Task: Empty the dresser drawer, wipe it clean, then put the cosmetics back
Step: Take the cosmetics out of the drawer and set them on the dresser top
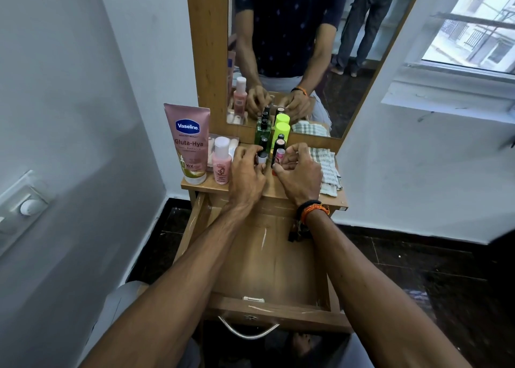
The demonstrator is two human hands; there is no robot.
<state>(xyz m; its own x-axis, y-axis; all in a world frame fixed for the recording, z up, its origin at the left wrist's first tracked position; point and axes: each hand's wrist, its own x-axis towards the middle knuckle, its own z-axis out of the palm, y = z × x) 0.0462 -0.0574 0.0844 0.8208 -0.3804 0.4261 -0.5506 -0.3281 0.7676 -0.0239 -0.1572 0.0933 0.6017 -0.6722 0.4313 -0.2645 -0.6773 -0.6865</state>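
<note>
wooden shelf (217, 186) is crowded: left hand (246, 172) pinching a vial (262, 157), right hand (299, 172) gripping a pink tube (279, 157), could topple neighbouring bottles.

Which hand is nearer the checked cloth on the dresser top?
Right. The right hand is just beside the checked cloth; the left hand is farther away, beyond the small bottles.

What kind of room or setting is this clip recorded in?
Probably a bedroom or dressing corner in a home: a wooden dresser with a tall mirror, cosmetics on its top such as a Vaseline tube, and a pulled-out drawer below both hands.
</note>
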